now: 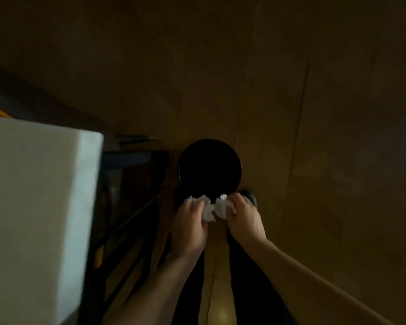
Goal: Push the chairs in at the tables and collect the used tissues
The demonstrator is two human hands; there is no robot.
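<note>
Dim wooden floor (pixel 314 90) with long plank seams, wide open ahead and to the right. Crowded on the left by a pale tabletop (pixel 33 207), corner jutting toward the middle, dark frame bars (pixel 127 231) beneath it. Straight below, a round black bin (pixel 209 167), mouth open, just beyond the hands. Left hand (pixel 191 228) and right hand (pixel 243 219) close together above the near rim, fingers (pixel 238 199) curled tight on crumpled white tissues (pixel 215 207) bunched between them. Dark trouser legs (pixel 244 277) under the forearms.
</note>
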